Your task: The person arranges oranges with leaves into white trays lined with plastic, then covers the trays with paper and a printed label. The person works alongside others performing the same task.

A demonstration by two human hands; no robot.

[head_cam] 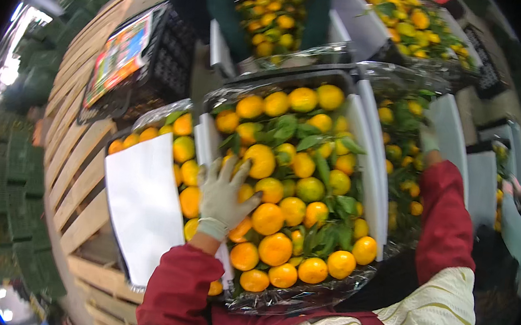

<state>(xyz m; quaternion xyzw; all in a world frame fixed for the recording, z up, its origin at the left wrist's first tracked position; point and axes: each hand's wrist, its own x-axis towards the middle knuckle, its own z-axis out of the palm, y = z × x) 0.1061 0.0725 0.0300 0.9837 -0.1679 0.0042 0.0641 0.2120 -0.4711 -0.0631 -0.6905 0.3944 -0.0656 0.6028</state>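
My left hand (224, 199), in a pale glove, rests with spread fingers on the left side of a film-lined crate (292, 74) of mandarins. Its fingertips touch or nearly touch a large orange mandarin (259, 161) there. Green leaves (286, 128) lie among the fruit, and a row of mandarins (283, 275) runs along the near edge. My right hand (427, 135), also gloved, reaches into a second crate to the right, over leafy mandarins (395, 153). Its fingers are blurred and partly hidden, so I cannot see whether they hold a fruit.
On the left, a white sheet (143, 207) partly covers another crate of mandarins. Beyond it are a black plastic crate (169, 55) with printed packaging (120, 59) on top and wooden pallets (84, 183). Another person's sleeves (319, 15) flank a crate ahead; a co-worker's hand (512, 186) is at right.
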